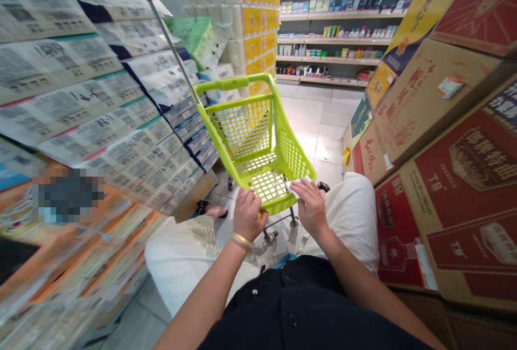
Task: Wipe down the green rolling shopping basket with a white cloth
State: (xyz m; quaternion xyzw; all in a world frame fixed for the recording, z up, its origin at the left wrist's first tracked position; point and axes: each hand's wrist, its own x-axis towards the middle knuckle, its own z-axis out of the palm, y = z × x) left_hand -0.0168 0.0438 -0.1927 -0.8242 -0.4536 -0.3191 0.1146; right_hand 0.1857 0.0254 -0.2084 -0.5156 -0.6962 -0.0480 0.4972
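Observation:
A bright green plastic shopping cart [278,207] with lattice walls stands right in front of my knees, its basket tilted in view and nothing lying inside. My left hand [247,214], with a gold bangle at the wrist, is closed over the cart's near left corner. At the near right corner my right hand [310,202] presses a folded white wipe [299,184] against the rim. Most of the wipe is covered by the fingers, so whether it is cloth or paper I cannot tell.
Stacked printed packs [81,94] rise on the left, beside a thin metal pole [172,43]. Red and brown cartons [464,172] crowd the right. Yellow-and-white packs [258,21] tower behind the cart. Shelves of small products [343,16] stand across the tiled floor [307,116].

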